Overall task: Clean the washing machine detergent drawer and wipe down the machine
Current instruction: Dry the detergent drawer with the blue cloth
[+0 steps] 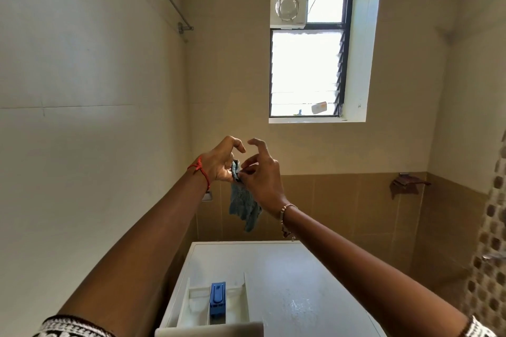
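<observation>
The detergent drawer (pixel 191 306) stands pulled out at 6 o'clock, blue insert (pixel 218 299) in its middle, at the front of the washing machine (pixel 295 282). Just above centre the blue cloth (pixel 243 208) hangs between both hands: the left hand (pixel 220 165) holds its top edge from 9 o'clock, the right hand (pixel 261 176) pinches it from 3 o'clock. A slack pinch would likely drop it behind the machine; a lowered arm could knock the jutting drawer

both hands, left hand (pixel 222 163) and right hand (pixel 260 172), pinch small blue-grey microfibre cloth (pixel 243 205) above white washing machine top (pixel 287 282); white detergent drawer (pixel 197 306) pulled open
</observation>
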